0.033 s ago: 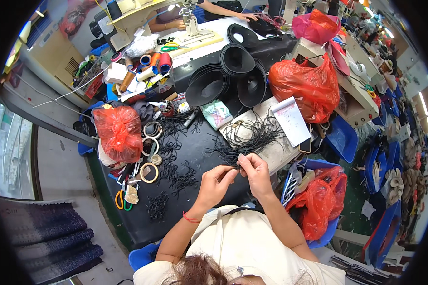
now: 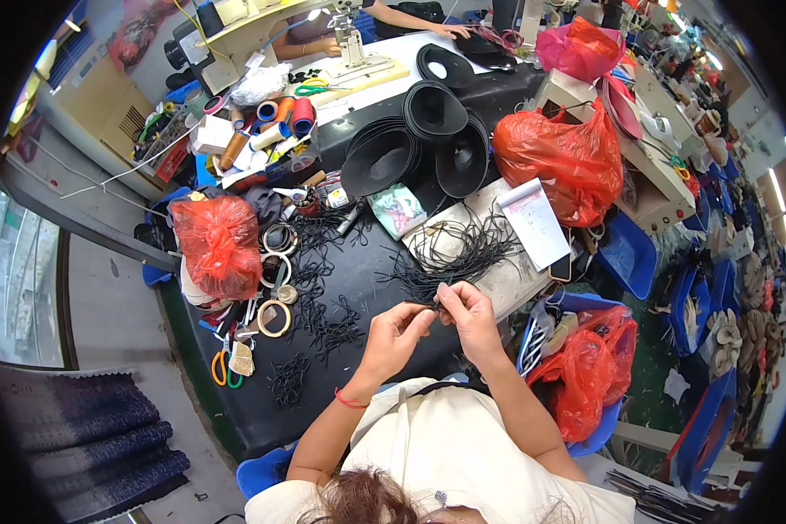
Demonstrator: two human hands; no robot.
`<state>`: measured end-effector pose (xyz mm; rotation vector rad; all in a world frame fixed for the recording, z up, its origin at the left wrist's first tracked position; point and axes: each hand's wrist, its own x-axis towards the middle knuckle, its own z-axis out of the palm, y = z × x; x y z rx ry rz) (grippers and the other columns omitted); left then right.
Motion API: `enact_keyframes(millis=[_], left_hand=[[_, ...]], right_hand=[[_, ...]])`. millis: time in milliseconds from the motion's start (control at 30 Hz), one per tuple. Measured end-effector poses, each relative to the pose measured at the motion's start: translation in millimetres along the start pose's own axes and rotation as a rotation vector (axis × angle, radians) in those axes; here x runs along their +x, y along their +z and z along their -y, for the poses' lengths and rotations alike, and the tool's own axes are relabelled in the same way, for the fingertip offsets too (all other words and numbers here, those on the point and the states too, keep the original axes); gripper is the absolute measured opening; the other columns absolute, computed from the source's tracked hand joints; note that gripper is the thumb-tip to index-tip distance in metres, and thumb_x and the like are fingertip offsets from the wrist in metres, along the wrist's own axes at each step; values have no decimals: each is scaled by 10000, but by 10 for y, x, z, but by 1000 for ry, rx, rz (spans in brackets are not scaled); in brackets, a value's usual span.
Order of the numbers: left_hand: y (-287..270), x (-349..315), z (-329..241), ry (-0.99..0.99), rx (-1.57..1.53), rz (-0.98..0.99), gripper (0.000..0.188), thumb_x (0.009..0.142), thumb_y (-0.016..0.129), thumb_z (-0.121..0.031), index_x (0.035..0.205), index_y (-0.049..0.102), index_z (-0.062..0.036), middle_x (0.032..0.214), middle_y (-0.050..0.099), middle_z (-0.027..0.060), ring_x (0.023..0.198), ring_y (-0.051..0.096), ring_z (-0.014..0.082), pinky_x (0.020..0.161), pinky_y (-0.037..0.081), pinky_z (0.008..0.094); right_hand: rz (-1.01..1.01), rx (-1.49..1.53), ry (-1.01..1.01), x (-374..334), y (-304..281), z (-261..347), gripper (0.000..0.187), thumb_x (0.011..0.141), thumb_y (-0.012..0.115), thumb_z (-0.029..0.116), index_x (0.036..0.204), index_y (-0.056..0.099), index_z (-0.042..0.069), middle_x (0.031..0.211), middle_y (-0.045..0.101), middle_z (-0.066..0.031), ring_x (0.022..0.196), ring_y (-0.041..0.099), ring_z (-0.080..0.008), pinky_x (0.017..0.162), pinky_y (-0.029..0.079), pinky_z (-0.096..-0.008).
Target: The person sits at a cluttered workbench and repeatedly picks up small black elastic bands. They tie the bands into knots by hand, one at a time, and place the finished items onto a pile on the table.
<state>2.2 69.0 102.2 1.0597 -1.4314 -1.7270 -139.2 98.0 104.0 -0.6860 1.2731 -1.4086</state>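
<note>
Close in front of my body, my left hand (image 2: pixel 395 339) and my right hand (image 2: pixel 470 323) meet with their fingertips pinched on a thin black cord. Most of that cord is hidden by the fingers or blends into the dark cords behind. Just beyond my fingers lies a loose pile of black cords (image 2: pixel 467 246), spread over a pale board (image 2: pixel 508 284). Left of my left hand, small tangled bunches of black cord (image 2: pixel 330 325) lie on the black tabletop (image 2: pixel 266 419).
Curved black pieces (image 2: pixel 435 109) stand stacked beyond the cords, near a notepad (image 2: pixel 534 224) and a red plastic bag (image 2: pixel 559 162). Tape rolls (image 2: pixel 274 318) and scissors (image 2: pixel 220 367) lie left. A blue bin (image 2: pixel 604 426) holding red plastic stands right. Across the table, another person's hand (image 2: pixel 452 31) rests near a sewing machine (image 2: pixel 349 44).
</note>
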Motion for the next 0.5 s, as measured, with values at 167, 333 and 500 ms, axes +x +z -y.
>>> enact_keyframes(millis=[167, 333, 500], left_hand=[[-52, 42, -10, -27, -13, -11, 186, 871, 585, -173, 920, 618, 3, 706, 583, -7, 635, 516, 43, 564, 410, 184], [-19, 45, -12, -70, -162, -24, 180, 866, 592, -172, 911, 614, 1, 698, 569, -10, 612, 487, 34, 541, 383, 177], [45, 63, -1, -126, -232, -13, 174, 857, 603, -164, 903, 611, 3, 689, 555, -14, 600, 463, 34, 533, 357, 169]], right_hand=[[76, -56, 108, -103, -52, 84, 187, 866, 603, 209, 879, 589, 24, 722, 561, 17, 623, 493, -48, 573, 403, -188], [145, -28, 56, -73, -68, 53, 121, 854, 606, 139, 882, 586, 23, 727, 549, 28, 617, 467, -33, 543, 372, -169], [164, -59, 65, -82, -166, 22, 95, 857, 591, 115, 888, 586, 25, 723, 535, 41, 612, 443, -25, 529, 353, -168]])
